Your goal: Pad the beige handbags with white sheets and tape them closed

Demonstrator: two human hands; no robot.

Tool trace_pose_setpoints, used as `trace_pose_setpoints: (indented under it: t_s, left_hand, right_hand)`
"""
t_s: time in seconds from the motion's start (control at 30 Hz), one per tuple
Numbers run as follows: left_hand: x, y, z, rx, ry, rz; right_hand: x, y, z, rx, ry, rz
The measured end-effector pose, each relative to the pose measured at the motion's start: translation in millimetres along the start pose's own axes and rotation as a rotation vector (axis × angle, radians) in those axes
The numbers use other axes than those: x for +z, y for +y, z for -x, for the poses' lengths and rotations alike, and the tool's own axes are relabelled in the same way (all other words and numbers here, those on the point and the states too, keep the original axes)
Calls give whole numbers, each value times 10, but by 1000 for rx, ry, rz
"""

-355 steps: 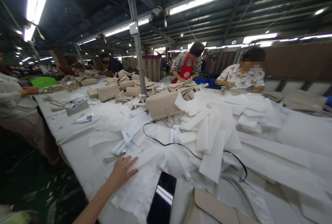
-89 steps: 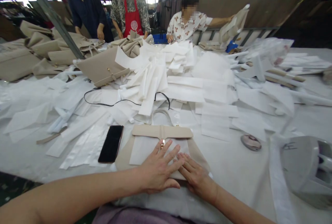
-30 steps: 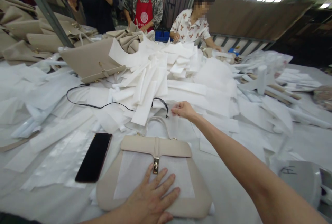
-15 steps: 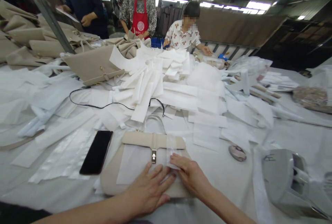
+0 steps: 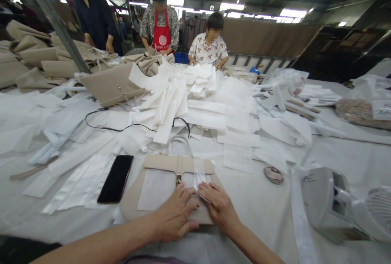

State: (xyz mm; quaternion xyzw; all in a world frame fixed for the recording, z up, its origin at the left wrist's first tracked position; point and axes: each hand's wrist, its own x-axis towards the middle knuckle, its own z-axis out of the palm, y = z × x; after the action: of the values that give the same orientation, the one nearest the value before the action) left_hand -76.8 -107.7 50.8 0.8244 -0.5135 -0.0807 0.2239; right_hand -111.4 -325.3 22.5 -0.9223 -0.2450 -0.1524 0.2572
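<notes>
A beige handbag (image 5: 134,199) lies flat in front of me, its flap (image 5: 161,164) closed over a white sheet (image 5: 152,194) and a gold clasp (image 5: 179,179) at the middle. A translucent strip (image 5: 199,167) runs down over the flap's right part. My left hand (image 5: 174,212) rests on the bag's front with fingers spread, fingertips just below the clasp. My right hand (image 5: 218,207) presses its outstretched fingers on the strip's lower end and hides that end. The bag's handle (image 5: 180,138) extends away from me.
A black phone (image 5: 116,179) lies left of the bag. To the right are a round patterned disc (image 5: 273,174) and a white fan (image 5: 330,203). White sheets (image 5: 207,115) and beige bags (image 5: 113,82) are heaped beyond. Several people stand across the table.
My left hand has moved up toward the clasp, now covering its lower part. My right fingers have flattened on the strip. The view has shifted slightly; coworkers across the table changed posture.
</notes>
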Motion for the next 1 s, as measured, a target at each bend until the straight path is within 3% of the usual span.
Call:
trace_pose_setpoints:
  t_s: [0.1,0.2,0.67,1.0]
  left_hand:
    - [87,-57,16,-10,90,93]
    - [132,-99,-6,11,108,117]
    - [47,-61,-38,-4,-62,-44]
    - [57,-15,-46,142,-132,-174]
  right_hand:
    - [-3,4,24,-17,14,-2]
    - [-29,-5,27,-38,10,-6]
    - [-182,-166,-2,-42,-89,-71]
    - [-286,-285,99,-86,-120,-167]
